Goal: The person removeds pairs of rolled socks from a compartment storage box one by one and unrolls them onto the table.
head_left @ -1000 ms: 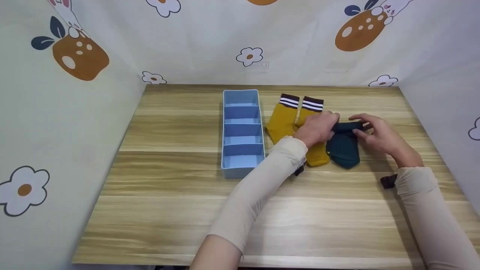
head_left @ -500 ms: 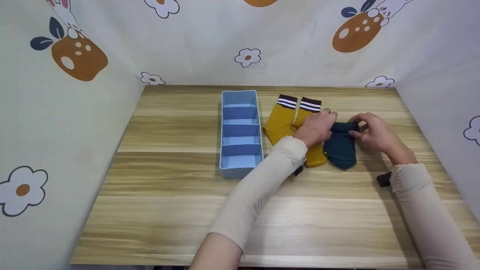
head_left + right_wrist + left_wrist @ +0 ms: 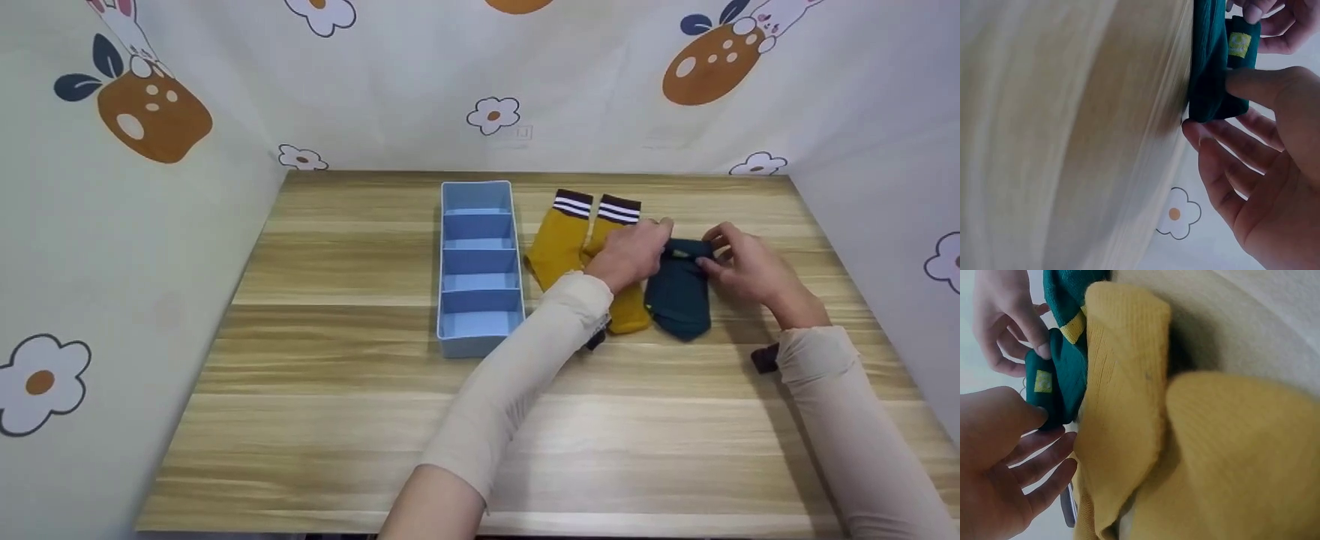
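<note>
A pair of dark green socks [image 3: 679, 296] lies on the table with its top end folded over. A yellow patch shows on the fold [image 3: 1043, 381]. My left hand [image 3: 631, 253] pinches the left end of this fold, thumb on top, its other fingers spread in the left wrist view. At the opposite end my right hand [image 3: 754, 268] pinches the fold between thumb and fingers [image 3: 1224, 152]. Left of the green socks lie two mustard socks [image 3: 559, 240] with dark, white-striped cuffs, one partly hidden under my left hand and forearm.
A blue box [image 3: 480, 345] with several compartments in a row stands left of the mustard socks. My left sleeve [image 3: 525, 375] crosses in front of its near right corner. Patterned cloth walls [image 3: 397, 90] border the wooden table [image 3: 315, 420] at the back and sides.
The folded top of the green socks has turned so that a yellow patch now shows. My right fingers have closed in on its right end. My left hand stays nearly in place.
</note>
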`<state>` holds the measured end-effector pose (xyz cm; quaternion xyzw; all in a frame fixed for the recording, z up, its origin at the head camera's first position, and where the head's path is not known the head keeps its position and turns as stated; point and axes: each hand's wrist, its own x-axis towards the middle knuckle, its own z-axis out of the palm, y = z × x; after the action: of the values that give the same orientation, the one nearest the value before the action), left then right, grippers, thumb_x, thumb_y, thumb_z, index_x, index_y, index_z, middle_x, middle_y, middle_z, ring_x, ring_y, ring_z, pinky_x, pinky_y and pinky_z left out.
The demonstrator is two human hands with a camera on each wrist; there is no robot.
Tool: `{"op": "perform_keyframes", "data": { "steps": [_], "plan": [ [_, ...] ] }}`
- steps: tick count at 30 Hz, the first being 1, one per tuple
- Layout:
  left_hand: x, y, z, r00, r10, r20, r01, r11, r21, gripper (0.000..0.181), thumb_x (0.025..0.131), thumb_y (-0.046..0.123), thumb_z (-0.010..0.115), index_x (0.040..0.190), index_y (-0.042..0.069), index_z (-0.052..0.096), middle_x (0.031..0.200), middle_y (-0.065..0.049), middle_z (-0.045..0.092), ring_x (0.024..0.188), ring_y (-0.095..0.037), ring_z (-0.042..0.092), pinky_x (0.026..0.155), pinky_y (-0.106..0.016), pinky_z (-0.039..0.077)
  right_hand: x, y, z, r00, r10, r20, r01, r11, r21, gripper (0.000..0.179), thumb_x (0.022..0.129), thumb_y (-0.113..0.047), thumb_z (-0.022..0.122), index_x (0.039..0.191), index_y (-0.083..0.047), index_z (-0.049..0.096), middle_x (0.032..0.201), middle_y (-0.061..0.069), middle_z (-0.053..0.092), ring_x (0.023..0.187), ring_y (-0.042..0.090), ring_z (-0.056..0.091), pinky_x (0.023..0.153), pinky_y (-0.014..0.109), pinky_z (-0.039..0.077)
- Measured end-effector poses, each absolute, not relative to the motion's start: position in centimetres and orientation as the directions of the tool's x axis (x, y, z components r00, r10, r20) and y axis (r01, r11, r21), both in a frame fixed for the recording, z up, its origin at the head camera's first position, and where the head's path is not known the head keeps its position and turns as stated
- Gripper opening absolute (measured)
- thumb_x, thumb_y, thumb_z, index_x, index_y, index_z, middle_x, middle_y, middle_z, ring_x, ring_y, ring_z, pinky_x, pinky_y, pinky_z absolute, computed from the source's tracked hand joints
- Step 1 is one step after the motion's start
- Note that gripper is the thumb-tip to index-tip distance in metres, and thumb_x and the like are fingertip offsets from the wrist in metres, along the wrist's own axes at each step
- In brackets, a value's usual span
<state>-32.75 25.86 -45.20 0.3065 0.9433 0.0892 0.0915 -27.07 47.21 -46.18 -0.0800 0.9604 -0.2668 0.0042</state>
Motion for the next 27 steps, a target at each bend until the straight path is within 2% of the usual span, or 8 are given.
{"op": "perform_keyframes", "data": {
  "steps": [4,10,13,16,20,24,27],
  "plan": [
    [-32.8,25.7,-45.4,-0.804,0.588,-0.092,0.56,0.799,0.216,0.04,0.112,0.033,0.059,0.15,0.027,0.052,0.147,0.005,0.06,0.119,-0.01,0.065,0.098,-0.032,0.06,-27.4,47.0,-46.1,-0.991,-0.132,0.032,-0.131,0.868,-0.479,0.038,0.111,-0.023,0.061,0.136,0.006,0.059,0.132,0.035,0.067,0.112,0.05,0.07,0.097,0.067,0.054],
    [-32.8,25.6,-45.7,-0.829,0.558,-0.023,0.545,0.817,0.188,0.05,0.108,0.029,0.067,0.153,0.023,0.047,0.146,0.004,0.062,0.114,-0.012,0.071,0.091,-0.027,0.062,-27.9,46.7,-46.2,-0.994,-0.095,0.049,-0.107,0.899,-0.425,0.046,0.113,-0.035,0.054,0.135,0.005,0.064,0.126,0.033,0.07,0.108,0.049,0.071,0.093,0.068,0.055],
    [-32.7,25.6,-45.7,-0.836,0.549,-0.01,0.537,0.82,0.199,0.051,0.107,0.025,0.069,0.152,0.02,0.045,0.144,0.002,0.063,0.11,-0.012,0.071,0.087,-0.025,0.062,-28.2,46.6,-46.2,-0.993,-0.091,0.07,-0.112,0.898,-0.426,0.046,0.112,-0.032,0.058,0.138,0.005,0.062,0.123,0.034,0.069,0.106,0.049,0.071,0.091,0.067,0.055],
    [-32.5,25.4,-45.5,-0.838,0.545,-0.029,0.524,0.819,0.232,0.048,0.106,0.025,0.069,0.149,0.02,0.046,0.14,0.001,0.064,0.107,-0.012,0.071,0.086,-0.025,0.061,-28.5,46.6,-46.1,-0.99,-0.096,0.107,-0.133,0.892,-0.431,0.042,0.106,-0.022,0.067,0.139,0.003,0.06,0.123,0.034,0.067,0.105,0.05,0.07,0.09,0.067,0.055],
    [-32.0,25.1,-45.2,-0.823,0.563,-0.075,0.529,0.808,0.258,0.041,0.106,0.025,0.07,0.143,0.021,0.053,0.135,0.001,0.066,0.107,-0.013,0.069,0.087,-0.028,0.061,-28.7,46.4,-46.0,-0.985,-0.114,0.132,-0.16,0.896,-0.415,0.041,0.098,-0.01,0.077,0.133,0.001,0.062,0.123,0.032,0.063,0.107,0.051,0.067,0.09,0.067,0.055],
    [-31.5,25.1,-45.0,-0.8,0.588,-0.119,0.546,0.795,0.263,0.026,0.106,0.03,0.071,0.13,0.023,0.066,0.129,0.003,0.069,0.107,-0.012,0.066,0.088,-0.031,0.06,-29.0,46.2,-45.9,-0.99,-0.102,0.094,-0.131,0.91,-0.393,0.039,0.097,-0.013,0.079,0.13,0.0,0.065,0.123,0.03,0.063,0.108,0.048,0.067,0.09,0.066,0.054],
    [-31.2,25.2,-44.8,-0.791,0.59,-0.161,0.542,0.798,0.265,0.028,0.102,0.039,0.076,0.127,0.027,0.071,0.128,0.007,0.07,0.109,-0.01,0.064,0.091,-0.031,0.059,-29.3,46.1,-45.7,-0.996,-0.065,0.069,-0.087,0.92,-0.383,0.04,0.101,-0.02,0.075,0.134,0.001,0.064,0.124,0.032,0.066,0.107,0.048,0.069,0.089,0.065,0.054]
  ]
}}
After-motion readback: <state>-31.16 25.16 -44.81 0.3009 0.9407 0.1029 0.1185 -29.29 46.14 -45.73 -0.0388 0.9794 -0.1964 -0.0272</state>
